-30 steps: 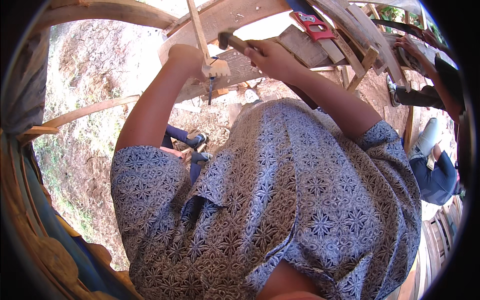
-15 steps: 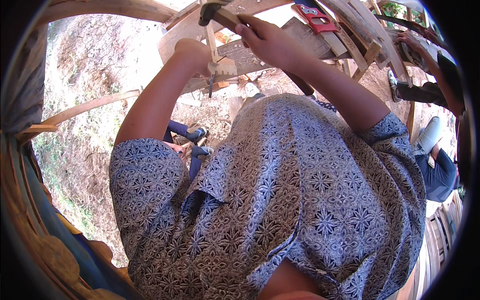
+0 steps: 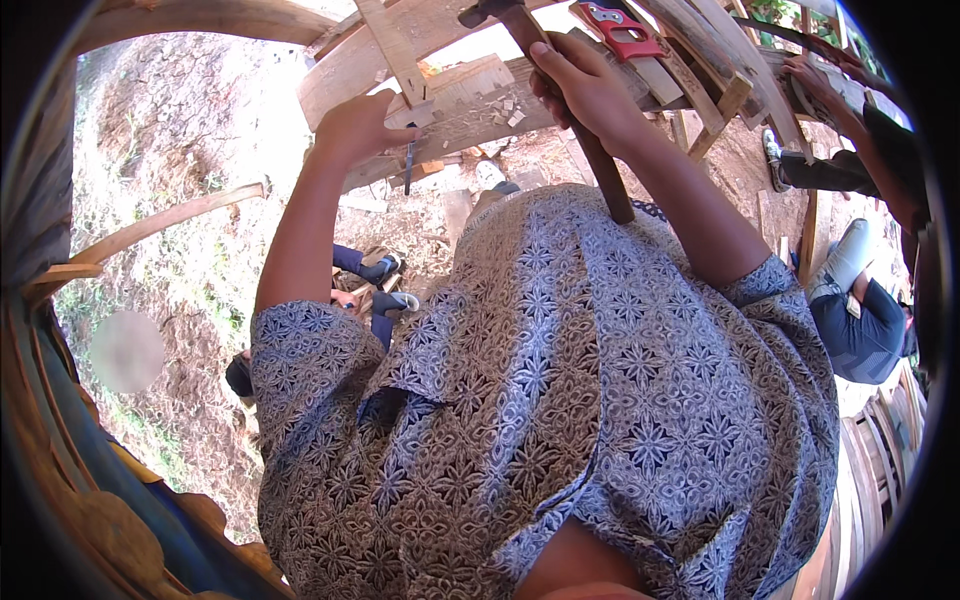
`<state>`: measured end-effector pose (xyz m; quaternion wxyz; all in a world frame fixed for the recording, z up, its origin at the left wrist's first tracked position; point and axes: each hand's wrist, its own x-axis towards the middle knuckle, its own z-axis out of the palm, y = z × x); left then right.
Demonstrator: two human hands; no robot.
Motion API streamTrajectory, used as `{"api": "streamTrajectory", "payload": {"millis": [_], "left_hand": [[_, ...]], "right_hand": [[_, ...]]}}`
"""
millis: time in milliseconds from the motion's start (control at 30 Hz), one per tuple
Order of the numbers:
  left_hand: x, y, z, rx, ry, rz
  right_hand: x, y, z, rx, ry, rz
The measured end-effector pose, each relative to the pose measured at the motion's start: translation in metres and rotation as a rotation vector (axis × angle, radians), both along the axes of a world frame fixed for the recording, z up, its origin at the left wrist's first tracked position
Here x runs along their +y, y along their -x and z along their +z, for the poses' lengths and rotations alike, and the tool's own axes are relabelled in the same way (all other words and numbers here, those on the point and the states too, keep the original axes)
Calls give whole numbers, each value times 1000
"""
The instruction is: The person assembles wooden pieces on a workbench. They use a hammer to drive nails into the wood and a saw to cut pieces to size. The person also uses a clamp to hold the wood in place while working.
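Note:
My right hand [image 3: 585, 85] is closed around the wooden handle of a hammer [image 3: 606, 175]. Its dark head points up toward the far edge, while the handle's end reaches back to my shirt. Over the near left part of the wooden bench, my left hand [image 3: 352, 130] has its thumb stretched away from the fingers, which are partly hidden; I see nothing in it. A narrow dark metal piece [image 3: 410, 160] hangs by the thumb tip. Just right of that hand lies a pale notched board [image 3: 470, 84], beside a wooden strip [image 3: 392, 45] running away from me.
Small wood chips [image 3: 508, 112] are scattered on the bench. A red-handled saw [image 3: 625, 35] and several planks [image 3: 715, 55] lie at the far right. Another person's arm [image 3: 835, 105] is at the right edge. A curved wooden strip [image 3: 180, 220] extends at left.
My right hand and the hammer have moved right and nearer to me, away from the wooden strip. My left hand has shifted left and its thumb now sticks out. More of the notched board shows.

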<state>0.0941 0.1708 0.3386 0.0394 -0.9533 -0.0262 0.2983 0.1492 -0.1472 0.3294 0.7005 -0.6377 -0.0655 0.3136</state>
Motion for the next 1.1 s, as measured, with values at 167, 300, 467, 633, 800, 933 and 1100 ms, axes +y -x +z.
{"api": "streamTrajectory", "payload": {"millis": [167, 300, 467, 633, 800, 933, 1100], "left_hand": [[-5, 40, -98, -351, 414, 205], [-43, 44, -134, -195, 500, 485], [-65, 60, -204, -521, 538, 313], [-103, 62, -194, -653, 205, 294], [-114, 67, -210, -961, 270, 342], [-115, 64, -218, -1036, 300, 286], [-120, 62, -209, -1067, 333, 321]], "right_hand": [[-26, 8, -10, 70, 101, -28], [-45, 10, -3, 87, 173, -70], [-74, 17, 14, 127, 280, -56], [-95, 27, 12, 185, 370, -50], [-97, 19, -7, 34, 541, 168], [-79, 16, -30, -304, 740, 277], [-31, 13, -32, -549, 691, 396]]}}
